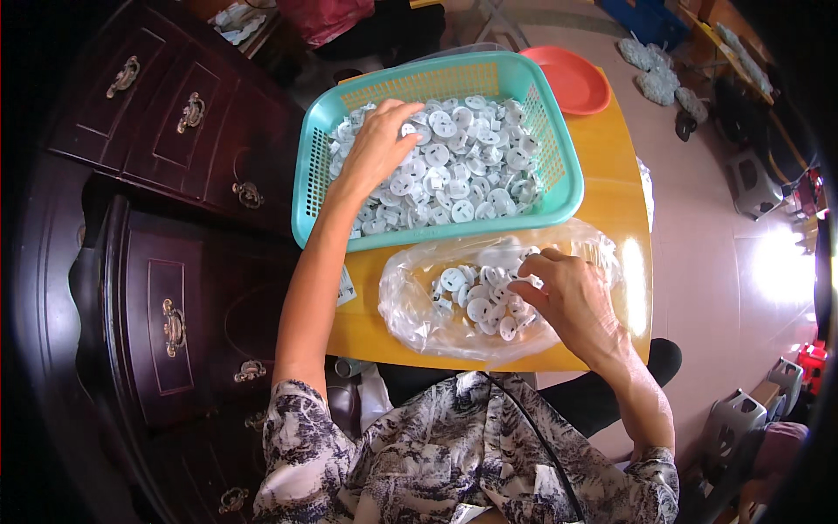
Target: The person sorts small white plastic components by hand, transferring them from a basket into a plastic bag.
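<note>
Evidently mid-job, tho can't tell what share's done: teal basket [436,232], upper ctr of frame, is well filled w/ white round pcs [476,162]; clear plastic bag [401,301], just below on the yellow tabletop [627,196], has a smaller batch [480,301]. L hand [377,144] is over the basket's pcs, can't tell if its grip has one; R hand [576,293], at the bag, looks pinched on a white pc [534,281].

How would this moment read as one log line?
Left hand: at white parts in green basket | Right hand: seemingly pinching a white piece over clear bag | Surface: yellow table
</note>
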The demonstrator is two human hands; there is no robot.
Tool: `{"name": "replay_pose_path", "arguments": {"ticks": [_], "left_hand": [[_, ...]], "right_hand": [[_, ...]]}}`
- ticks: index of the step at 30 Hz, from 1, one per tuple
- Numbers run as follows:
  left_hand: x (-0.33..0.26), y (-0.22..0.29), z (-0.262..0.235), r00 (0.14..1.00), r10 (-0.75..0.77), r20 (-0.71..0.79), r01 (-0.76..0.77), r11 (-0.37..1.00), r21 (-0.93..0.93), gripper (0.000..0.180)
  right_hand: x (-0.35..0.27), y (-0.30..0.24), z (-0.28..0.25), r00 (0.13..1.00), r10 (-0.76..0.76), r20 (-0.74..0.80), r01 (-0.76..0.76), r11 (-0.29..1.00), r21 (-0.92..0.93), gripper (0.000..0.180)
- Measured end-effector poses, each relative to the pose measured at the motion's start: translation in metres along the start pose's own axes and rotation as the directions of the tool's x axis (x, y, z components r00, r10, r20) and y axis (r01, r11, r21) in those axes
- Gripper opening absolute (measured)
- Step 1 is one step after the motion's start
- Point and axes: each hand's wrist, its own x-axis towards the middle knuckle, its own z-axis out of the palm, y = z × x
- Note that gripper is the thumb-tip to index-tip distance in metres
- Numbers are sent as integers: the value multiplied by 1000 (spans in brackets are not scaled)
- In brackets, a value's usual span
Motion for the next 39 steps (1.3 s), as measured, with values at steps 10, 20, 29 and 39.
{"name": "replay_pose_path", "arguments": {"ticks": [10, 20, 29, 39], "left_hand": [[32, -22, 12, 994, 24, 108, -24, 1000, 4, 26], [23, -20, 1, 994, -23, 107, 38, 990, -136, 15], [25, -21, 9, 995, 15, 101, 1, 989, -149, 14], [17, -25, 11, 999, -40, 33, 46, 979, -201, 11]], "right_hand": [[26, -17, -22, 993, -82, -89, 74, 994, -83, 15], [44, 6, -23, 993, 55, -104, -46, 995, 88, 21], [50, 4, -28, 985, 168, -49, -151, 958, 245, 24], [-71, -121, -140, 899, -429, -85, 285, 429, 857, 28]]}}
